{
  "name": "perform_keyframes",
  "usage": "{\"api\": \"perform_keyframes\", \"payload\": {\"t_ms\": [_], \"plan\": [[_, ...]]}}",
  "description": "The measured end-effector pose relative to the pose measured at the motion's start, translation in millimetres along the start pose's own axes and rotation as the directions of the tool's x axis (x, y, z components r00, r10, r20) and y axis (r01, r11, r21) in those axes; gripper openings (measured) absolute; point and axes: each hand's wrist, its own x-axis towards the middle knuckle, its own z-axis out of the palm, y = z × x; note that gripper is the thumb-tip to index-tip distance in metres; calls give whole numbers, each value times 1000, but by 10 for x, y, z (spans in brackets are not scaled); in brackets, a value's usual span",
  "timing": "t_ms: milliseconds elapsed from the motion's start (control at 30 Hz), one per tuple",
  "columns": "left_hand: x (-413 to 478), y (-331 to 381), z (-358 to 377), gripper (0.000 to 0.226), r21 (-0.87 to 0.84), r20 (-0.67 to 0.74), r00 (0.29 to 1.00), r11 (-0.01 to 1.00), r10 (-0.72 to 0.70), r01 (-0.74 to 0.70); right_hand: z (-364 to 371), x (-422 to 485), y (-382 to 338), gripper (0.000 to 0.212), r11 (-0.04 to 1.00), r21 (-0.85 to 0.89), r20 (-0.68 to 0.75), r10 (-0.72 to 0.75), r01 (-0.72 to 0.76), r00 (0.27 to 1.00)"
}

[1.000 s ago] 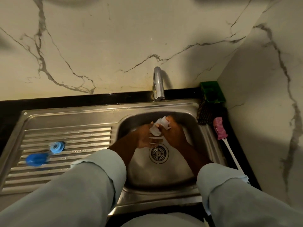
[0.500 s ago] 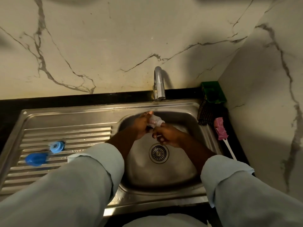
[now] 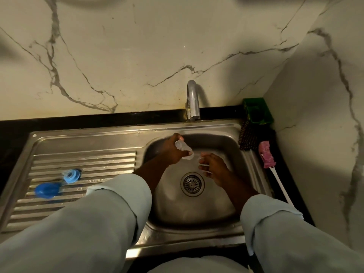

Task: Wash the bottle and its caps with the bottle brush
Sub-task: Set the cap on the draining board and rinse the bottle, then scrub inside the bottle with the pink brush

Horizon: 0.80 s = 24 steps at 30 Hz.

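Note:
Over the steel sink basin (image 3: 232,150), my left hand (image 3: 171,152) grips a small clear plastic bottle (image 3: 184,147) below the tap (image 3: 192,101). My right hand (image 3: 213,168) hovers just right of the bottle above the drain (image 3: 192,184), fingers loosely curled and holding nothing. Two blue caps lie on the ribbed drainboard: a light blue one (image 3: 71,175) and a darker blue one (image 3: 47,190). The bottle brush (image 3: 266,154), pink head and white handle, lies on the sink's right rim.
A dark scrubbing brush (image 3: 248,137) and a green holder (image 3: 257,111) sit at the back right corner. Marble walls close in behind and on the right. The drainboard (image 3: 82,164) stretches to the left.
My left hand has lifted the bottle toward the tap and kept hold of it. My right hand has let go and drawn back to the right.

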Motion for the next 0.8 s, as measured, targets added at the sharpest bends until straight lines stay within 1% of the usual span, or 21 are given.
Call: {"api": "perform_keyframes", "payload": {"t_ms": [67, 133, 200, 267, 333, 400, 433, 467, 600, 633, 667, 700, 767, 800], "plan": [[-22, 59, -3, 58, 169, -4, 993, 979, 120, -117, -34, 28, 21, 17, 999, -41, -26, 5, -6, 1000], [-43, 104, 25, 65, 251, 8, 980, 948, 200, -196, -72, 24, 23, 18, 995, -95, -43, -18, 14, 999], [-63, 124, 73, 71, 297, 23, 957, 912, 288, -281, -130, 18, 29, 17, 987, -153, -59, -68, 58, 996], [-84, 137, 135, 70, 290, 28, 939, 896, 342, -335, -207, 12, 52, 8, 976, -183, -85, -134, 116, 987], [-110, 171, 165, 63, 277, 25, 931, 893, 363, -356, -268, 29, 111, 17, 951, -210, -101, -251, 226, 963], [-127, 200, 208, 58, 280, 45, 916, 875, 399, -395, -358, 39, 201, 25, 873, -327, -134, -421, 361, 897], [-137, 221, 238, 57, 295, 59, 906, 860, 420, -417, -408, 35, 245, 24, 828, -394, -145, -486, 400, 862], [-136, 228, 266, 58, 300, 65, 901, 853, 428, -427, -444, 2, 257, 22, 793, -435, -142, -528, 426, 837], [-163, 319, 397, 65, 228, 56, 891, 863, 451, -451, -604, -158, 218, 15, 711, -493, -92, -615, 501, 783], [-181, 366, 423, 66, 220, 56, 889, 862, 455, -456, -654, -198, 196, 12, 662, -545, -85, -654, 514, 751], [-179, 400, 468, 68, 211, 54, 894, 870, 444, -445, -720, -247, 163, 9, 589, -624, -85, -704, 513, 705], [-208, 459, 492, 72, 185, 50, 902, 884, 428, -430, -788, -289, 124, 8, 493, -715, -87, -767, 496, 636], [-232, 547, 559, 80, 39, 39, 940, 940, 338, -339, -926, -348, 52, 17, 294, -870, -75, -872, 396, 483], [-236, 577, 584, 80, -55, 38, 960, 960, 278, -276, -993, -380, 3, 22, 250, -913, -96, -900, 323, 426]]}}
